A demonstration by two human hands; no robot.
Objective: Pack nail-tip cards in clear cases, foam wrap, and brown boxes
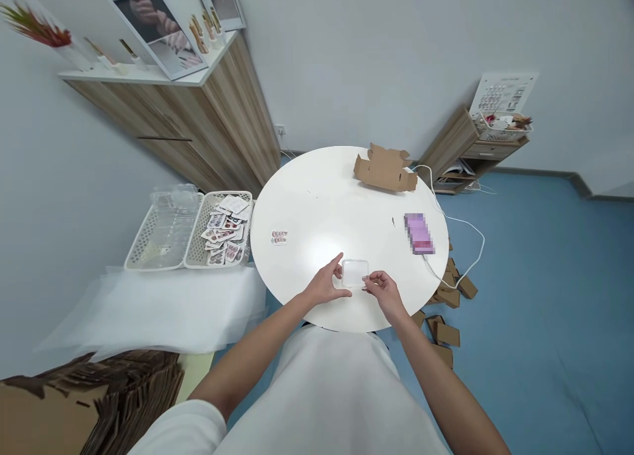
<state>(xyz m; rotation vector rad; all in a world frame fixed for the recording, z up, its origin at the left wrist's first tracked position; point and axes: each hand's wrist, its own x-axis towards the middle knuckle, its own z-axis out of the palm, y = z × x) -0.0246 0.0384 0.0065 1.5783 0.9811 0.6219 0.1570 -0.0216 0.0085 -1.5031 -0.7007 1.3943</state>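
A small clear plastic case (355, 273) lies near the front edge of the round white table (317, 197). My left hand (327, 284) grips its left side, thumb and forefinger pinched on the edge. My right hand (384, 291) holds the case's right edge with bent fingers. A small card of press-on nails (279, 237) lies on the table to the left, apart from both hands.
A folded cardboard box (384, 168) sits at the table's far side, a pink phone (419, 233) with a white cable at the right. Two white baskets (191, 230) stand left, one with nail cards. Flat cartons (448, 296) lie on the blue floor.
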